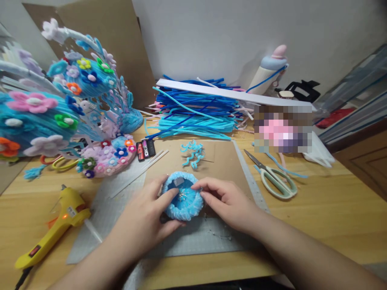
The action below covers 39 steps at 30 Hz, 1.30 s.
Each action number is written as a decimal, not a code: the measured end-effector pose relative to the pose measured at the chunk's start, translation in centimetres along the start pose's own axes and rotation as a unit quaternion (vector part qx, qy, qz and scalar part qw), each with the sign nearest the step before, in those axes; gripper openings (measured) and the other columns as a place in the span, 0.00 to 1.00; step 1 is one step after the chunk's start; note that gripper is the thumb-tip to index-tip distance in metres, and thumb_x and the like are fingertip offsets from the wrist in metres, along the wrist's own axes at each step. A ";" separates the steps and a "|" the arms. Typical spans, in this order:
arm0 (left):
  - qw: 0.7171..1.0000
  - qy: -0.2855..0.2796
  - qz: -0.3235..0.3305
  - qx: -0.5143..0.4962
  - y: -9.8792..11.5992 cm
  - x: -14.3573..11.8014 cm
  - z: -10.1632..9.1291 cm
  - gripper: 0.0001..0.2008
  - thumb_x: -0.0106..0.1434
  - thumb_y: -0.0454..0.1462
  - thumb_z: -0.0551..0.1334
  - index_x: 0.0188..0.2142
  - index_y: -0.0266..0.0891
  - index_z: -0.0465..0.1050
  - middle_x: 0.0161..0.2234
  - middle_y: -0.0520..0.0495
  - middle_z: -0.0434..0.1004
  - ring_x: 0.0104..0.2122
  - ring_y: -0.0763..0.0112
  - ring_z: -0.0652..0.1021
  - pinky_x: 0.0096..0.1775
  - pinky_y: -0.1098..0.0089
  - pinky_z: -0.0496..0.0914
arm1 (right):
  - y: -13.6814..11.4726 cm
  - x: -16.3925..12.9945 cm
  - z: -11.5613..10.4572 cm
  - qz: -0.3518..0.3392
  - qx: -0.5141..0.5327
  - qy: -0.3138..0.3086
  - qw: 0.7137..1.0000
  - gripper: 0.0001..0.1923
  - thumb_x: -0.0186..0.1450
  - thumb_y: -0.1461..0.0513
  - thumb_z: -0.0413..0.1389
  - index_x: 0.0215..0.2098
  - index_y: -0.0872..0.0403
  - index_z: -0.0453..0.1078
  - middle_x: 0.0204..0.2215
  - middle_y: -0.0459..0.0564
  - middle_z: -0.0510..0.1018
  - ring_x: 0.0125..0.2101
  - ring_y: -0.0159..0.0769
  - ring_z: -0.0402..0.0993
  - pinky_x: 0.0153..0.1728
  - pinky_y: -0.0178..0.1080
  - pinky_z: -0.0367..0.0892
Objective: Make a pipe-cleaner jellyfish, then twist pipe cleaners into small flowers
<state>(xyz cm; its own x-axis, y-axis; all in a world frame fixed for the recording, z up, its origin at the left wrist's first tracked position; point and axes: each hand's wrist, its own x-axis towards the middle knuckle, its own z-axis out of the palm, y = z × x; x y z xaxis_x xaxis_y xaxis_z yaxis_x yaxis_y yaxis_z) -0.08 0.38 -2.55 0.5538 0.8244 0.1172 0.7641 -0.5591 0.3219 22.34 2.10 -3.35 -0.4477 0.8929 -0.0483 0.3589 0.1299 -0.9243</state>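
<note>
A light blue, fuzzy pipe-cleaner bowl [187, 214] sits at the centre of the work area, its opening tilted toward me. Silvery wire ends gather on its inside. My left hand [148, 211] is closed around its left side, thumb over the rim and inside the opening. With thumb and index finger, my right hand [226, 199] pinches the rim at the right; whether a separate strand lies between them I cannot make out. Just beyond it, several curled light blue pipe-cleaner pieces [193, 153] lie on a cardboard sheet [225, 173].
A yellow hot glue gun [57, 225], its light lit, lies at left. Scissors [276, 181] lie at right. Blue pipe cleaners [196, 106] are piled behind, under a white strip [236, 94]. Flower-covered decorations [90, 76] stand at left. A grey cutting mat [208, 237] lies under the cardboard.
</note>
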 end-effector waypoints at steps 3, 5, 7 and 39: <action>0.999 0.002 0.001 -0.035 0.3 -0.4 -0.4 0.18 0.58 0.42 0.62 0.47 0.41 0.68 0.57 0.35 0.58 0.52 0.53 0.69 0.47 0.56 0.70 | -0.1 -0.3 -0.1 0.013 0.022 -0.012 1.000 0.11 0.64 0.66 0.49 0.42 0.52 0.70 0.35 0.47 0.77 0.35 0.34 0.72 0.37 0.37 0.66; 0.999 -0.005 -0.002 -0.041 0.7 -1.1 -0.8 0.16 0.58 0.42 0.62 0.46 0.42 0.68 0.58 0.37 0.57 0.53 0.53 0.69 0.47 0.56 0.71 | -0.4 -0.6 -0.4 0.021 0.036 -0.044 0.998 0.10 0.64 0.66 0.49 0.40 0.53 0.70 0.34 0.47 0.76 0.33 0.33 0.71 0.35 0.36 0.65; 0.999 -0.026 -0.006 -0.040 1.2 -1.9 -1.2 0.16 0.58 0.42 0.62 0.45 0.43 0.68 0.58 0.38 0.58 0.53 0.52 0.70 0.47 0.55 0.71 | -0.7 -0.9 -0.8 0.028 0.037 -0.102 0.994 0.09 0.63 0.66 0.49 0.39 0.53 0.70 0.30 0.45 0.74 0.30 0.31 0.69 0.32 0.34 0.64; 0.967 0.089 -0.139 -0.194 2.7 -6.1 0.6 0.51 0.49 0.48 0.69 0.64 0.48 0.38 0.60 0.34 0.55 0.57 0.44 0.64 0.54 0.41 0.60 | -0.4 -1.0 -1.6 0.049 0.298 -0.109 0.947 0.13 0.61 0.57 0.59 0.40 0.53 0.64 0.21 0.41 0.72 0.15 0.22 0.58 0.16 0.27 0.50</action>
<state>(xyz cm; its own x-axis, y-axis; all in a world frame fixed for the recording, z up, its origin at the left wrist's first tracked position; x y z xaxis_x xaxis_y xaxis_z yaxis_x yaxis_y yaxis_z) -1.22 -6.21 -2.92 0.2516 0.9598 0.1243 0.6745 -0.2660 0.6887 23.94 1.81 -2.34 -0.6180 0.7693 -0.1619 -0.0896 -0.2736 -0.9577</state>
